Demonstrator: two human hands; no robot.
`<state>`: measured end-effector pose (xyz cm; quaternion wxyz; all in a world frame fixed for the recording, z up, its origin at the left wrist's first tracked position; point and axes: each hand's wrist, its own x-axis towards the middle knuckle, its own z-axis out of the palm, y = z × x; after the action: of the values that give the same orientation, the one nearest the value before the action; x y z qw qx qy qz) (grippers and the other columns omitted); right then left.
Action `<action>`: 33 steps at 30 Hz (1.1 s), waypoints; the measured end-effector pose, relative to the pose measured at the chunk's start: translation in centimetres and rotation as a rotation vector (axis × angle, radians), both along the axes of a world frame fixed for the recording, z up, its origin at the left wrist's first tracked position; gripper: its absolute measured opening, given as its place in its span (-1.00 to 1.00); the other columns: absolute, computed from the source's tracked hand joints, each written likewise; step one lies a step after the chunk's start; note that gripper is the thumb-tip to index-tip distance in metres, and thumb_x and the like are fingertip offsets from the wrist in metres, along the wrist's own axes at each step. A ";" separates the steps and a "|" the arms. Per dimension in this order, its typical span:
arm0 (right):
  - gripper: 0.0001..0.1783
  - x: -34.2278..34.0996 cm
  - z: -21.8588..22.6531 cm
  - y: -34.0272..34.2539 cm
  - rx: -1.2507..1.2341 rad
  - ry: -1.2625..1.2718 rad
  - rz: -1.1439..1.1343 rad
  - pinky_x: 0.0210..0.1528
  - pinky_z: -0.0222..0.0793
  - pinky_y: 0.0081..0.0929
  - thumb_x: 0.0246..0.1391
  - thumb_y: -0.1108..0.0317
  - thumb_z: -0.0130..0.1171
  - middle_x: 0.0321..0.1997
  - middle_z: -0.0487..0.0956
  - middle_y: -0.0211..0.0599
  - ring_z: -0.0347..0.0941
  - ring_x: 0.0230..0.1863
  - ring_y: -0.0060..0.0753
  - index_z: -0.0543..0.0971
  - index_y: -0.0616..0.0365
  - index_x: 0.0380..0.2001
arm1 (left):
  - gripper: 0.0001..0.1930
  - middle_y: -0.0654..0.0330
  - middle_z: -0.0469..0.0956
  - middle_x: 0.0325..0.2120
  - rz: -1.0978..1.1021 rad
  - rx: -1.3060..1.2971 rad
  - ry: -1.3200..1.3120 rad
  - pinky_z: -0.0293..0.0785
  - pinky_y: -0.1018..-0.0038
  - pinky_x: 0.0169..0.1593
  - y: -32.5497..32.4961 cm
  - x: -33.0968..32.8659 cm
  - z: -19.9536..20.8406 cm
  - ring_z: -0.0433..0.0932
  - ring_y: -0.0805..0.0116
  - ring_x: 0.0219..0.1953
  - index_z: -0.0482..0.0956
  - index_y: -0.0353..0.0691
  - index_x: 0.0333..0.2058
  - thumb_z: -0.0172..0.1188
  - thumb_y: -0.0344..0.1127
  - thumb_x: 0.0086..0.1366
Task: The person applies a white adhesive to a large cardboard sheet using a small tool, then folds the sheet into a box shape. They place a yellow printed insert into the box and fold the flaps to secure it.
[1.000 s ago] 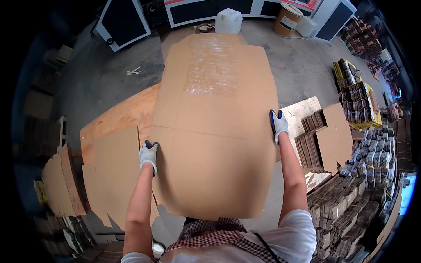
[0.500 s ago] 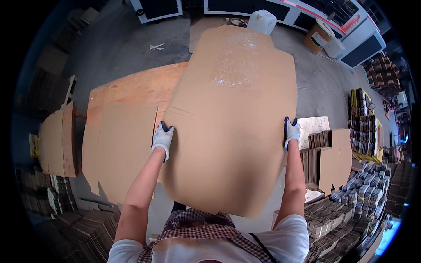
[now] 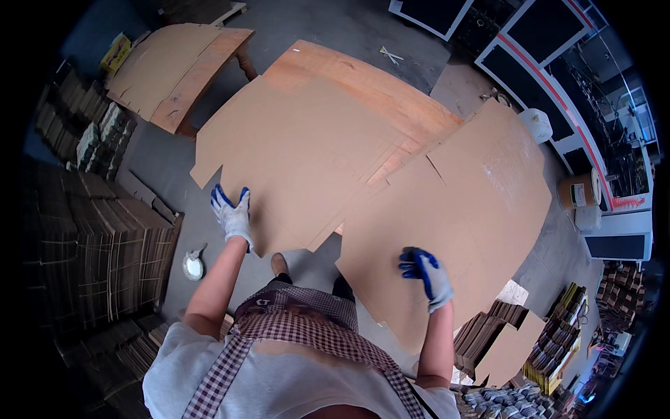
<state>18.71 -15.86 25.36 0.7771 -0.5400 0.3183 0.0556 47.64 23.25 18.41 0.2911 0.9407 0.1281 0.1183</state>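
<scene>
A large brown cardboard sheet (image 3: 300, 140) lies on an orange wooden tabletop (image 3: 356, 73). Its near edge has notches. My left hand (image 3: 232, 215), in a white glove with blue fingertips, is at the notched near-left edge of this sheet, fingers spread, gripping nothing. To the right lies a second big cardboard sheet (image 3: 453, 216), with a slit and a shiny patch of clear tape or film. Over the near part of that sheet is my right hand (image 3: 427, 276), gloved alike, fingers apart and nothing held. Whether it touches the sheet I cannot tell.
A smaller wooden table (image 3: 202, 80) with cardboard on it stands at the far left. Bundled cardboard stacks (image 3: 105, 237) rise at the left; more cardboard (image 3: 488, 335) sits at the lower right. A machine (image 3: 537, 84), a drum (image 3: 579, 190) and a white jug (image 3: 536, 126) stand far right.
Both hands have let go of the sheet they held by its sides; it now lies at the right. My view has turned left, and my left hand has come to the other sheet's edge.
</scene>
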 end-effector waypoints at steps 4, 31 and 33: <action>-0.44 7.2 -6.3 15.6 0.108 0.296 0.232 -0.18 0.54 -0.36 0.17 0.06 0.20 -0.16 0.60 -0.21 0.53 -0.12 -0.34 0.40 0.08 0.16 | -0.27 0.06 0.32 0.20 0.380 -1.052 0.750 0.34 0.13 0.18 6.2 1.8 -1.1 0.39 0.08 0.16 0.25 -0.11 0.24 0.27 0.10 0.20; -0.52 12.0 -8.2 10.7 -0.716 0.375 -1.272 0.01 0.45 -0.35 0.15 0.49 0.10 0.02 0.54 -0.26 0.49 -0.07 -0.31 0.43 0.15 0.17 | -0.11 0.04 0.06 0.37 -0.278 0.298 0.206 0.03 0.13 0.35 32.1 39.9 0.2 0.07 0.00 0.38 0.04 0.05 0.37 0.12 0.29 0.17; -0.53 15.1 -6.4 11.5 -0.840 0.353 -1.101 0.05 0.42 -0.39 0.17 0.46 0.09 0.05 0.53 -0.25 0.49 -0.04 -0.32 0.43 0.15 0.18 | -0.10 0.05 -0.02 0.40 -0.302 0.353 0.245 -0.05 0.06 0.37 33.6 44.0 0.0 -0.03 0.00 0.41 -0.04 0.09 0.39 0.06 0.31 0.19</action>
<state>33.85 -4.36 19.00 0.3555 -0.5375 0.6604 -0.3855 91.68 56.88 18.40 0.1190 0.9927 -0.0022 -0.0208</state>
